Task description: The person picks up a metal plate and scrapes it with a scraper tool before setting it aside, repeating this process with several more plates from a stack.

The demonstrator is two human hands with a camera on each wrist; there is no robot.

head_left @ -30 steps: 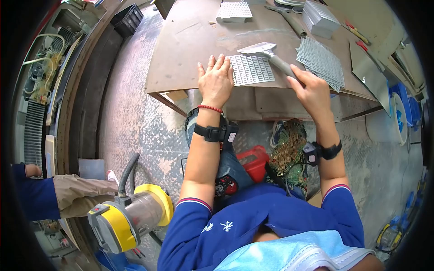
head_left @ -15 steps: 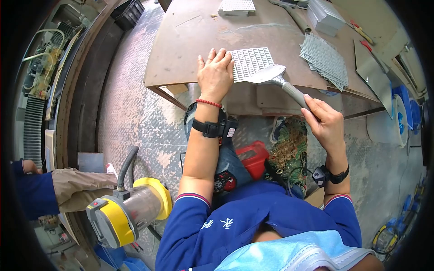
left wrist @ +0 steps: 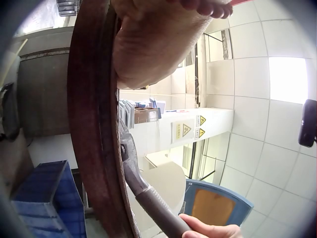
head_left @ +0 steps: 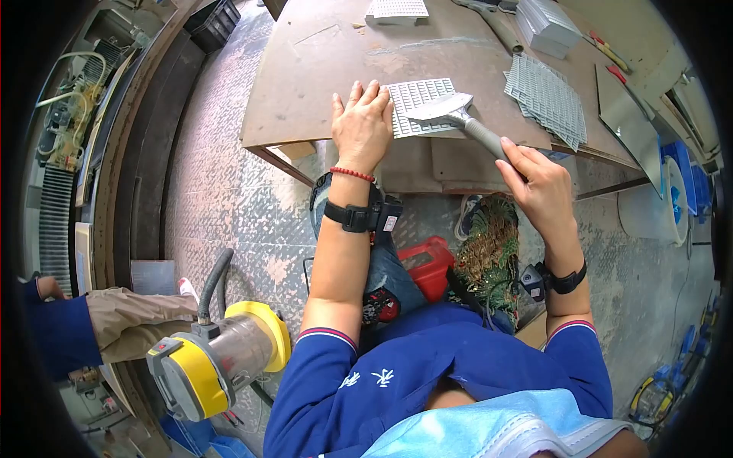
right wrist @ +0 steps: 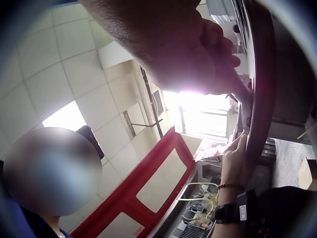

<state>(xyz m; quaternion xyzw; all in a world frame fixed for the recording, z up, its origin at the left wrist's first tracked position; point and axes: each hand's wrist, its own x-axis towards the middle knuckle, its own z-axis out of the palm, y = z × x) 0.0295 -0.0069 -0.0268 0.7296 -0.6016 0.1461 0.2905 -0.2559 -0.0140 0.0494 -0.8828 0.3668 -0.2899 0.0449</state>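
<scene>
Here, right grip [head_left: 540,182] curled round scraper [head_left: 482,136]; left grip [head_left: 360,136], fingers extended, at sheet [head_left: 418,89] edge. Left-wrist view alone: warning signs [left wrist: 186,130].

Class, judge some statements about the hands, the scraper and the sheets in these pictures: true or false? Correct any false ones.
1. The right hand grips the scraper by its handle. True.
2. The left hand also grips the scraper. False: it rests at the table, by the left side of a perforated sheet.
3. The scraper's blade is over that sheet. True.
4. The red bead bracelet is on the right wrist. False: it is on the left wrist.
5. Overlapping sheets lie right of the scraper in the head view. True.
</scene>
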